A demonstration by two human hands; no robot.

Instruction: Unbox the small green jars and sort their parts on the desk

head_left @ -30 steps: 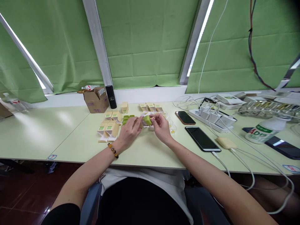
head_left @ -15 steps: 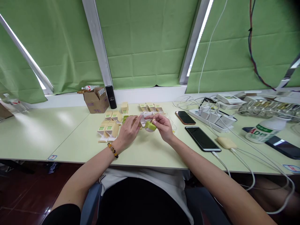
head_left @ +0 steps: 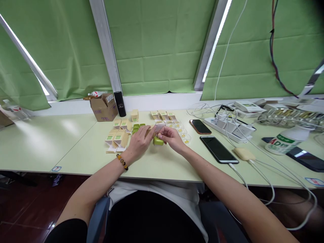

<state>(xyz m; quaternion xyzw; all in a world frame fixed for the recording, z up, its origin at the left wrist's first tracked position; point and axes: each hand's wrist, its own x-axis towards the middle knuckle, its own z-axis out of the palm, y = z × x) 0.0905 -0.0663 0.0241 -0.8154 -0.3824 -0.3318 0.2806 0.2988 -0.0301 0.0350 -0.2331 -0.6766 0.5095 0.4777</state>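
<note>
In the head view my left hand (head_left: 139, 141) is closed around a small beige carton, mostly hidden by its fingers; the carton's white open flap (head_left: 160, 127) sticks out between my hands. My right hand (head_left: 174, 137) pinches a small glossy green case (head_left: 158, 141), held just below the carton's mouth and above the table. Several similar green cases (head_left: 136, 127) stand behind my left hand. Beside it on the left are beige cartons (head_left: 120, 138) with green labels and open flaps. Clear plastic cups (head_left: 186, 137) with yellow bits inside stand behind my right hand.
More beige cartons (head_left: 163, 115) stand at the back. A cardboard box (head_left: 103, 109) and a black cylinder (head_left: 119, 104) are by the wall. On the right lie phones (head_left: 219, 149), a power strip (head_left: 227, 130) with loose cables, a cream case (head_left: 244, 154) and a white bottle (head_left: 288, 140).
My right hand has moved slightly left, closer to my left hand. The green case has turned, so its white part no longer shows. More clear cups and green cases are visible.
</note>
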